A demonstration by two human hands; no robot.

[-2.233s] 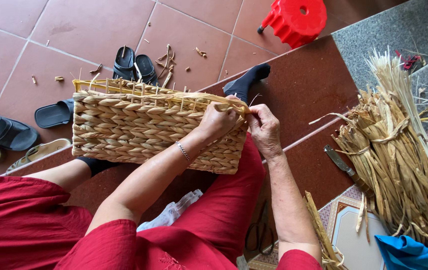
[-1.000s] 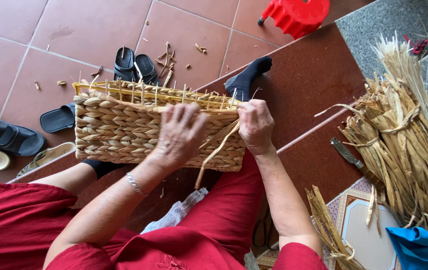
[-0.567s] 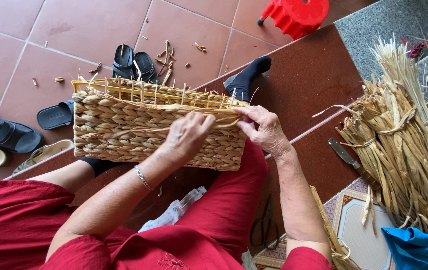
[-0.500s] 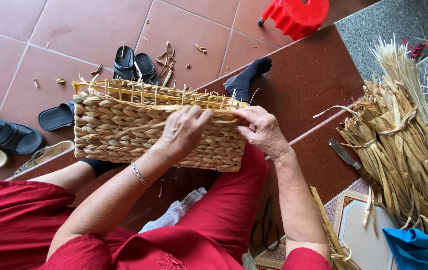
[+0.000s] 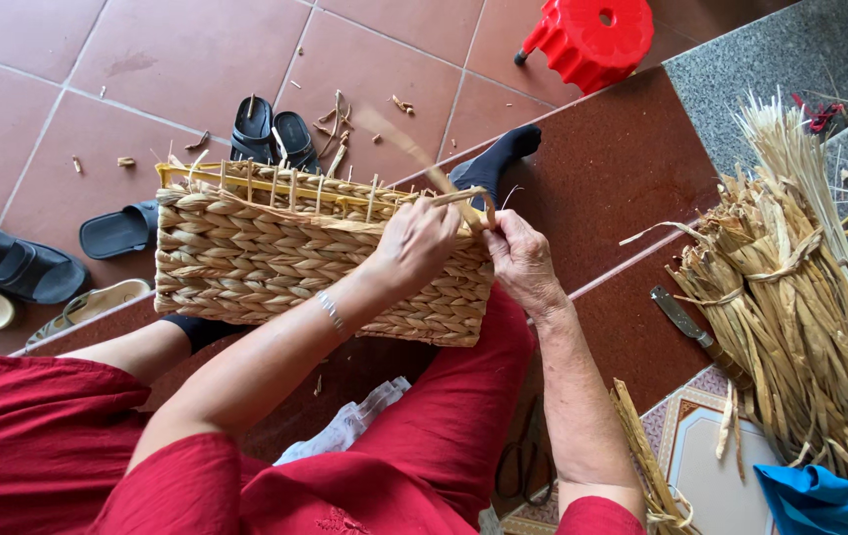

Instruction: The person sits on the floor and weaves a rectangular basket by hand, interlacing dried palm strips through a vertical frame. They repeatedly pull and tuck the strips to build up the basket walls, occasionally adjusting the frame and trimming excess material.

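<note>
A rectangular woven straw basket (image 5: 275, 253) rests on my legs, its top rim edged with upright stakes. My left hand (image 5: 414, 243) is at the rim's right end, gripping a dry straw strand (image 5: 414, 159) that blurs up and away over the basket. My right hand (image 5: 521, 263) sits at the basket's right corner, fingers pinching the same strand where it meets the rim. Red trousers (image 5: 37, 446) cover my legs, and a black sock (image 5: 498, 159) shows past the basket.
A big bundle of dry straw (image 5: 800, 307) lies at the right, a knife (image 5: 686, 322) beside it. A red plastic stool (image 5: 592, 35) stands at the top. Dark sandals (image 5: 270, 129) and slippers (image 5: 7, 267) lie on the red tiles. Scissors (image 5: 518, 461) and blue cloth (image 5: 825, 495) lie below.
My left hand has moved from the basket's front wall up to the right rim corner. The strand has been drawn up over the rim, where both hands meet.
</note>
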